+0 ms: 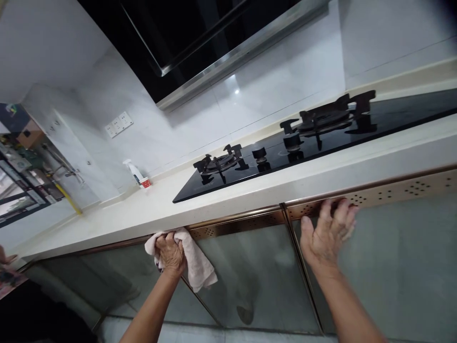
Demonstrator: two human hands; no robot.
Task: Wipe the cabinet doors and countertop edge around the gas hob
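My left hand [170, 251] is closed on a white cloth [200, 269] and presses it against the top edge of the cabinet doors, under the counter's front lip. One end of the cloth hangs down over a greenish glass cabinet door [257, 267]. Farther right, my right hand [326, 233] has its fingers stretched out and a little apart, with the fingertips at the copper-coloured perforated strip [385, 193] along the top of another door. Nothing shows in that hand. Whether its fingertips are hooked over the strip cannot be made out.
On the pale countertop [107, 219] a black gas hob [214, 183] is set, with burner supports and knobs rising from it. A range hood [214, 43] overhangs it. A spray bottle [134, 171] stands near the wall. Part of another person's hand [5, 257] shows at the left edge.
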